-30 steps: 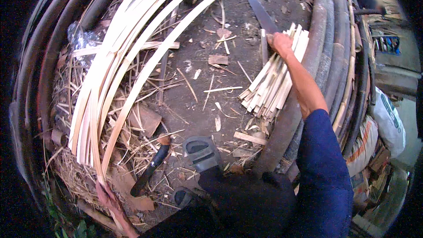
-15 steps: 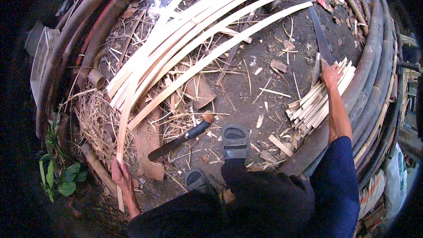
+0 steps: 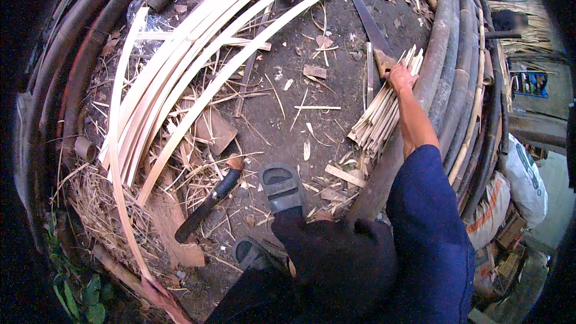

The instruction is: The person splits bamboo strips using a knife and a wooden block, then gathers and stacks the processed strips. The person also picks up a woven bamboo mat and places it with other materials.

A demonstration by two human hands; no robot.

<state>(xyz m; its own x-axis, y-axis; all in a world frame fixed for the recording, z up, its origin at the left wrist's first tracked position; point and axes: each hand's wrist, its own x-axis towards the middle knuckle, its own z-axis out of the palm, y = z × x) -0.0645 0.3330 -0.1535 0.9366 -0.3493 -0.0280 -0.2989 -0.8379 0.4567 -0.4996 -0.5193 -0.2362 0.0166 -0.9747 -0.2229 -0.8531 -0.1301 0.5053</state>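
Observation:
Near the lower left edge, my left hand (image 3: pixel 161 301), somewhat blurred, is closed round the lower end of a long pale bamboo strip (image 3: pixel 118 204). The strip bows upward beside a fan of similar split strips (image 3: pixel 180 60) lying on the ground. At the right, my right hand (image 3: pixel 402 77) is wrapped round the brown wooden handle of a hand saw (image 3: pixel 367 18), its dark blade pointing away to the far left. Just under that hand lies a bundle of short pale slats (image 3: pixel 378 123). A dark knife (image 3: pixel 207 207) with a black-wrapped grip rests on the ground between my hands.
Thick bamboo poles (image 3: pixel 462 66) run along the right, and more dark poles (image 3: pixel 84 54) along the left. My sandalled foot (image 3: pixel 282 189) stands mid-ground among shavings. White sacks (image 3: pixel 522 180) lie at the right, a green plant (image 3: pixel 90 300) at the lower left.
The view has turned right, so most things sit farther left. The strip in my left hand has come apart from the pile and bends more. My right hand still grips the saw handle.

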